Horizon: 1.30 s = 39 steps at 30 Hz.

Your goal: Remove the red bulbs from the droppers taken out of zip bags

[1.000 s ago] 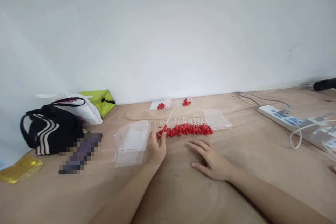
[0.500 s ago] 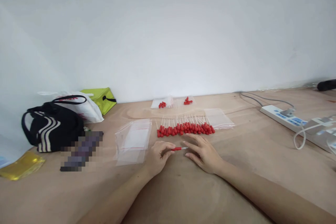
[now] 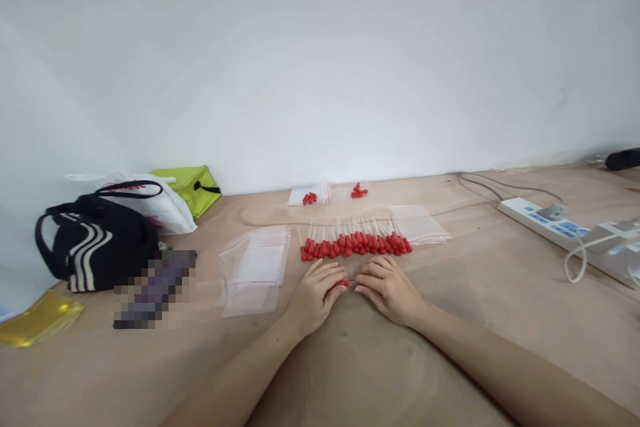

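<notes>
Left hand (image 3: 315,299) grips a stick (image 3: 344,283), thumb and fingers closed on its red end, so the stick lies at that hand's fingertips, on the side facing the right hand (image 3: 393,293). Its long axis runs sideways, from one hand to the other, the thin pale part bridging the narrow gap between them. Both hands are about equally near, the left one covering most of the red. Right fingers and thumb curl in at the pale end; whether they pinch it or only touch it, I cannot tell.

Just beyond both hands lies a row of sticks (image 3: 353,243), red ends toward the fingers, pale ends away. Clear bags (image 3: 255,273) lie flat to the left hand's left; another bag (image 3: 420,223) lies beyond the right hand. Farther past the row sit two small red clusters (image 3: 310,199).

Well left of the left hand stand a striped black bag (image 3: 117,237), a white bag (image 3: 177,213) and a green bag (image 3: 203,197); well right of the right hand lies a power strip (image 3: 523,210). Red print on the white bag is too folded to read, and no brand is legible elsewhere
</notes>
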{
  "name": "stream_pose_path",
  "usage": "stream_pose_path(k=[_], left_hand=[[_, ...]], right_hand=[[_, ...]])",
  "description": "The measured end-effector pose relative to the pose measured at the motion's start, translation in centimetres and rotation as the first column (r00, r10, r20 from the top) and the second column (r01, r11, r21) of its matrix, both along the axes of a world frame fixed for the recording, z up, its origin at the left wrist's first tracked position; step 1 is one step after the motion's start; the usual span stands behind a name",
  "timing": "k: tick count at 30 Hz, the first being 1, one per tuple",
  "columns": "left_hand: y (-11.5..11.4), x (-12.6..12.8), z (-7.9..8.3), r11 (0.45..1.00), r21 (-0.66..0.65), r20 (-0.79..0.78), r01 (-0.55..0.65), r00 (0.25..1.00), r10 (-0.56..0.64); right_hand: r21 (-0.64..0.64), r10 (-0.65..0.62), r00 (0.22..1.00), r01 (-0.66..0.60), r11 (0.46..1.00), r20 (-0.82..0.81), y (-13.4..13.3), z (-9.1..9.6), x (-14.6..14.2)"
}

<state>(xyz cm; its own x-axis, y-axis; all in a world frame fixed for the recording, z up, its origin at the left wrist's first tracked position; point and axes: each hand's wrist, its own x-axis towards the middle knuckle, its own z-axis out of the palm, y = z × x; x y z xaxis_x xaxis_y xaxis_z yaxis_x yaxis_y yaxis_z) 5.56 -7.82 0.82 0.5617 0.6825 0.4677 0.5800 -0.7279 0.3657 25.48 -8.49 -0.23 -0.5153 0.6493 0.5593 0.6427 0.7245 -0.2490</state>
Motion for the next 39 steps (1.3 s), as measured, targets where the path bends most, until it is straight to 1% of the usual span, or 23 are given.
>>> stream_pose_path(k=[5, 9, 15, 20, 25, 32, 39], left_hand=[[0.16, 0.52, -0.10, 0.998, 0.058, -0.044, 0.011, 0.999, -0.008], [0.09, 0.66, 0.05, 0.996, 0.082, -0.060, 0.021, 0.998, -0.016], [-0.08, 0.62, 0.09, 0.999, 0.032, -0.072, -0.004, 0.997, 0.006], [-0.23, 0.58, 0.27, 1.000, -0.003, -0.108, 0.000, 0.994, 0.000], [-0.34, 0.41, 0.39, 0.999, -0.033, -0.088, 0.012, 0.996, -0.015], [-0.45, 0.17, 0.30, 0.998, -0.066, -0.088, 0.019, 0.996, -0.024], [-0.44, -0.03, 0.28, 0.999, -0.047, -0.077, 0.025, 0.997, -0.028]], right_hand=[[-0.044, 0.029, 1.000, -0.029, 0.999, -0.003, 0.24, -0.09, 0.02], [-0.046, 0.053, 0.998, -0.054, 0.997, -0.020, 0.45, -0.34, 0.06], [0.005, 0.003, 1.000, -0.003, 1.000, -0.012, 0.19, -0.15, -0.09], [0.050, -0.019, 1.000, 0.019, 0.999, -0.002, -0.09, -0.07, -0.15], [0.074, -0.016, 1.000, 0.015, 0.997, 0.009, -0.22, -0.18, -0.12], [0.062, 0.011, 1.000, -0.010, 0.998, -0.020, -0.41, -0.05, -0.09], [0.065, 0.002, 0.999, 0.000, 0.998, -0.035, -0.51, -0.04, 0.02]])
